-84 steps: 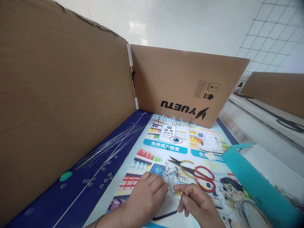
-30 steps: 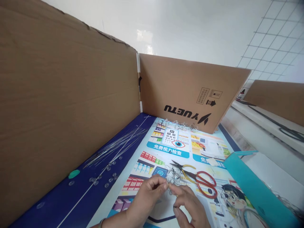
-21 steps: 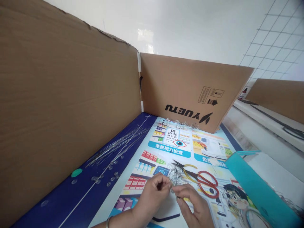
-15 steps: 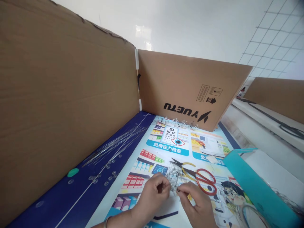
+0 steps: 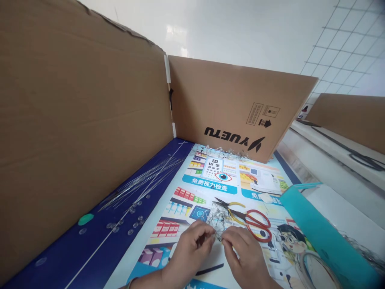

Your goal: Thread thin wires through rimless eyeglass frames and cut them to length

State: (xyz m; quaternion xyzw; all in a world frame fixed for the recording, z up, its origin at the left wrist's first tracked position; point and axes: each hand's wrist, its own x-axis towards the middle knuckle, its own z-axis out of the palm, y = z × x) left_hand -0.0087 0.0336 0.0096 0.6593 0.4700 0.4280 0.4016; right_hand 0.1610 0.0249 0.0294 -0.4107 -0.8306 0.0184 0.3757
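Two narrow pinches, left hand (image 5: 192, 249) and right hand (image 5: 245, 249), are facing each other, presumably for control; anything held is not showing clearly. The wire tangle (image 5: 218, 218) is lying just beyond, probably for easy reach.

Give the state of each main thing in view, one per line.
Left hand, pinching; contents unclear
Right hand, pinching; contents unclear
Wire tangle, loosely bunched
Red-handled scissors, lying down
Yellow-handled pliers, lying down
Straight wires, loosely fanned
Clear discs, scattered
Teal box, open
Cardboard panels, upright
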